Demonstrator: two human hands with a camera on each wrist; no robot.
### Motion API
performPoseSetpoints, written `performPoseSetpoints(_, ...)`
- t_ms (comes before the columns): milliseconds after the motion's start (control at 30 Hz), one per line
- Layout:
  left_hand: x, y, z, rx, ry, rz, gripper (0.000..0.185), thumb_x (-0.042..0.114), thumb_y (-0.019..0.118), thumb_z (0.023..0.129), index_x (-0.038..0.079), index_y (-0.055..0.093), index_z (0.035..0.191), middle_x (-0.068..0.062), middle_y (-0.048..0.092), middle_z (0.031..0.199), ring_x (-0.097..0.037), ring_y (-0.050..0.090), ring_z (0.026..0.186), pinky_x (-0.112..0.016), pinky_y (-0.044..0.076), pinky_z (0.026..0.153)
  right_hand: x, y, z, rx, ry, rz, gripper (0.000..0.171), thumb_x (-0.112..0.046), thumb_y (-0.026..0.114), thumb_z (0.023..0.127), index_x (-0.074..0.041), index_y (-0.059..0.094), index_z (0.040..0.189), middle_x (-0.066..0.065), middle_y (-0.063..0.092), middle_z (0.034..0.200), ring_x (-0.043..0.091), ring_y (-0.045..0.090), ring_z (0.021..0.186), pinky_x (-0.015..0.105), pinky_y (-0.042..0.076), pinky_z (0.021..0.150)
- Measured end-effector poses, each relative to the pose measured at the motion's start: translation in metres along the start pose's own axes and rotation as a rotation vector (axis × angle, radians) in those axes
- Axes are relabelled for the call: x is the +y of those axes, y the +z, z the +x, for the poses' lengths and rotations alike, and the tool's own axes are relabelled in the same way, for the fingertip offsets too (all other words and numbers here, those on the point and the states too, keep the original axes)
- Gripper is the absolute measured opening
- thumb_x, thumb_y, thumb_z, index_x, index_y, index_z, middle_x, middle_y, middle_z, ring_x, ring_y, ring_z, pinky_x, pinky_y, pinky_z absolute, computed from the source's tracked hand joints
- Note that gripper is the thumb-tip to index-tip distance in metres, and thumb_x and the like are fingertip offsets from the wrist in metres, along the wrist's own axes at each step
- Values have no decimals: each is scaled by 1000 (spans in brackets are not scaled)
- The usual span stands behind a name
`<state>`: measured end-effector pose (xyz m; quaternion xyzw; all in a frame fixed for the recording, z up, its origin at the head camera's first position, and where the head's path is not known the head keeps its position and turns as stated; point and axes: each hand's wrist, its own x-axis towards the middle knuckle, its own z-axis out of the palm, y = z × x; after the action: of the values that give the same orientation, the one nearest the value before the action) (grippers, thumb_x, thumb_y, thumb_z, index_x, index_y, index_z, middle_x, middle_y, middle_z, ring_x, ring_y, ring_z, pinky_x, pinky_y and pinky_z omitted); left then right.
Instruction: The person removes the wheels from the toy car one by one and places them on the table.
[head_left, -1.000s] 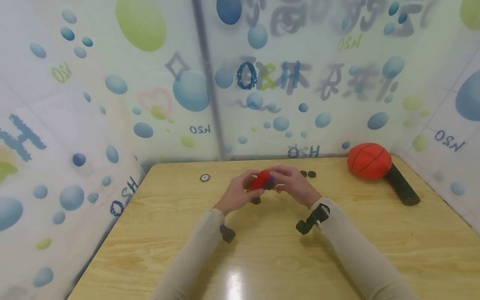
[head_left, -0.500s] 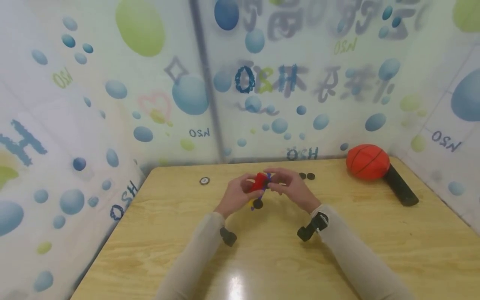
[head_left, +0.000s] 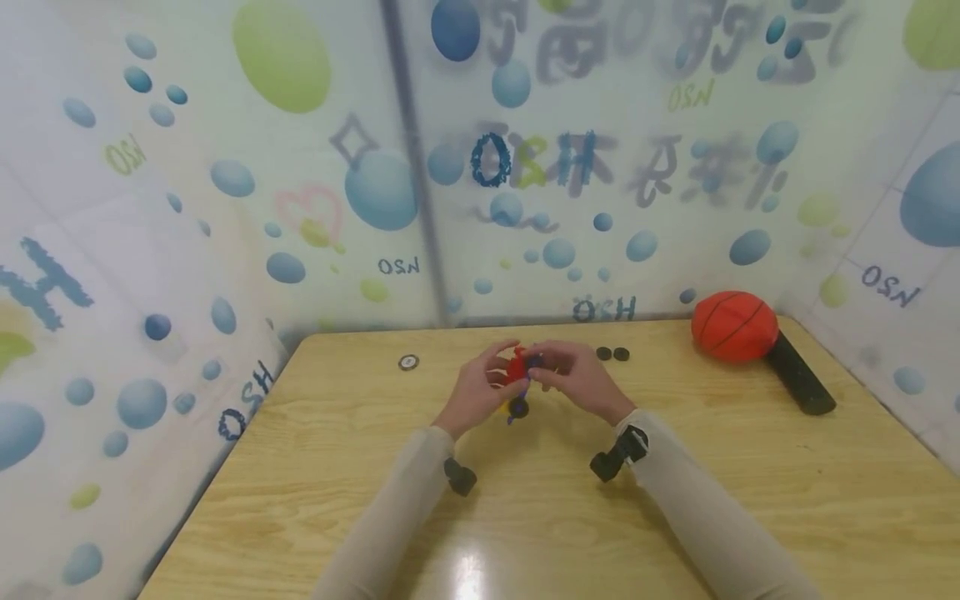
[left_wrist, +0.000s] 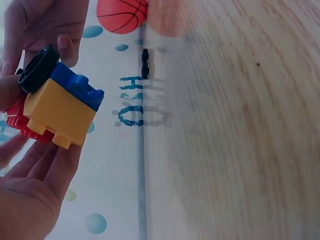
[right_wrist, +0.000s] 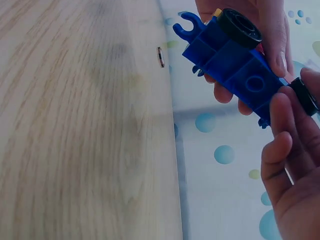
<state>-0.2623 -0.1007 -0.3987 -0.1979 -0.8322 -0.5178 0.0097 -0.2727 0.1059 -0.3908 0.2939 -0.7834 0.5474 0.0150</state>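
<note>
1. The walls are soft white sheets with blue and green bubbles printed on them. The writing shows backwards and reads like "OSH" and "OSN".
2. The table [head_left: 750, 500] is light wood with wavy grain and a shiny spot.
3. An orange basketball [head_left: 733, 325] sits in the far right corner, touching a black bar [head_left: 798, 375].
4. The toy car [head_left: 519, 371] is held up over the middle of the table. It is made of plastic bricks: red, yellow and a blue base, with round black wheels.
5. The left hand [head_left: 480, 396] curls its fingers round the car from below.
6. The right hand [head_left: 581, 385] pinches a black wheel [right_wrist: 304, 96] at the car's end.
7. Two loose black wheels [head_left: 612, 353] lie side by side near the far edge.
8. A small flat ring [head_left: 408, 362] lies alone, far left.
</note>
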Motion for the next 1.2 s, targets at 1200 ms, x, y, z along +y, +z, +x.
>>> performPoseSetpoints(1200, 2, -8, -3, -51, -149, 72, 48, 31, 73, 92, 20, 58, 137, -12, 73, 108, -19, 68, 93, -28, 57, 70, 9, -23, -2, 58, 15, -111, 26, -12, 70, 94, -7, 70, 120, 15, 74, 87, 10, 66, 64, 31, 57, 62)
